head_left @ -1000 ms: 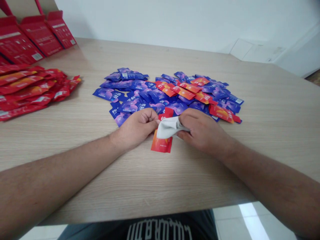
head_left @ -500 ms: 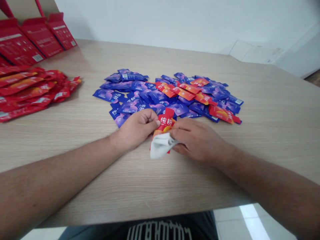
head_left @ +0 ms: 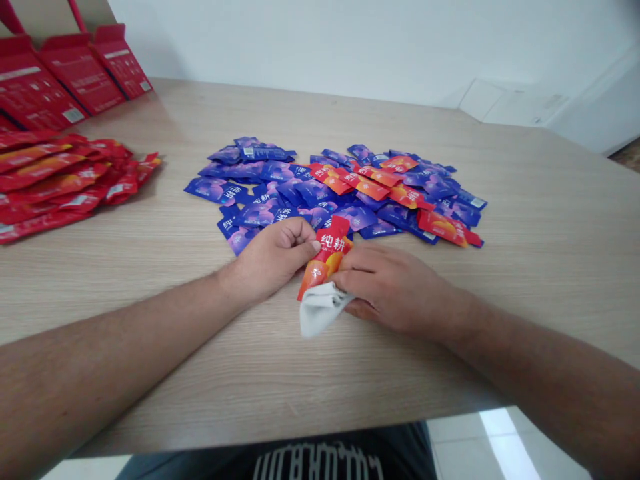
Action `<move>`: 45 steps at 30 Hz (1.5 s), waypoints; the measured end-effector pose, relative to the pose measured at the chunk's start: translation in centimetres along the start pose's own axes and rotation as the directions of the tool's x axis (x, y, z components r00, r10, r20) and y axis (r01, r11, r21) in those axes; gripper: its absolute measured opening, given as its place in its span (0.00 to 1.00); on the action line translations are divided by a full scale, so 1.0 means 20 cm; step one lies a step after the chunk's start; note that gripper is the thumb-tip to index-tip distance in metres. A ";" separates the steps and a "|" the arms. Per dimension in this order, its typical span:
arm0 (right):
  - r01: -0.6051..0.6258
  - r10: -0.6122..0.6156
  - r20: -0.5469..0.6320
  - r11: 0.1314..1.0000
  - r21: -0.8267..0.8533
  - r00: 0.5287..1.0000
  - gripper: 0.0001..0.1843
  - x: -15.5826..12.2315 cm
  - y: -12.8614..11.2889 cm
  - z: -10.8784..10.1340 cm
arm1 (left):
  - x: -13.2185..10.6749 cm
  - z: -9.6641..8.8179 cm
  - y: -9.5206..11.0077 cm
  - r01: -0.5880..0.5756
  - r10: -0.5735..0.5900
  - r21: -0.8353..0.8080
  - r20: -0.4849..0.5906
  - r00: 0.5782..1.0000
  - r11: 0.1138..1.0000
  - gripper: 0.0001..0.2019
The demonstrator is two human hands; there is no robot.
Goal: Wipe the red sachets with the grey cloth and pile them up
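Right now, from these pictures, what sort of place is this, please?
Probably a packing room or workroom: a light-wood table holds a heap of flat purple sachets and a pile of glossy red sachets, and red cardboard boxes stand near its far corner.

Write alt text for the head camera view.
A person's left hand and right hand hold a glossy red-orange sachet, the right also pressing a white cloth, before a heap of purple-blue sachets on a light wood table. Red sachets and red cardboard cartons lie at far left.
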State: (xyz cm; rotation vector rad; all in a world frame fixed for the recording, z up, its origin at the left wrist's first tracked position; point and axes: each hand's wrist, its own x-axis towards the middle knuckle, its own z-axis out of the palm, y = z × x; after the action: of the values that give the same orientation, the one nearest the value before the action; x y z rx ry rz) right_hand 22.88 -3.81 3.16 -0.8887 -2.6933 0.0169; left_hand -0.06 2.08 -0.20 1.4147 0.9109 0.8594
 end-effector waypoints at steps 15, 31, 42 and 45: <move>-0.113 0.110 -0.062 0.993 -0.040 0.992 0.07 0.00 0.02 0.00 | 0.00 0.00 0.00 -0.012 0.012 -0.004 0.002 1.000 1.000 0.08; -0.139 0.136 -0.056 0.989 -0.042 0.989 0.06 0.00 0.00 -0.01 | 0.00 0.00 0.00 -0.018 0.018 0.025 -0.003 1.000 1.000 0.08; -0.241 0.234 -0.183 0.970 -0.018 0.955 0.10 -0.01 0.08 -0.01 | -0.02 0.00 0.04 -0.011 0.009 0.042 0.047 0.999 0.999 0.09; -0.165 0.162 -0.136 0.986 -0.016 0.977 0.10 -0.01 0.07 -0.01 | -0.01 0.00 0.03 -0.054 0.049 0.063 0.067 0.997 0.997 0.09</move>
State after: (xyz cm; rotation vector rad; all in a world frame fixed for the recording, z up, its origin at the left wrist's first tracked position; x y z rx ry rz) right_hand 23.81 -2.83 3.22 -1.0777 -2.4959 -0.0421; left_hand -0.18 1.85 0.47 1.5192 0.8626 0.8240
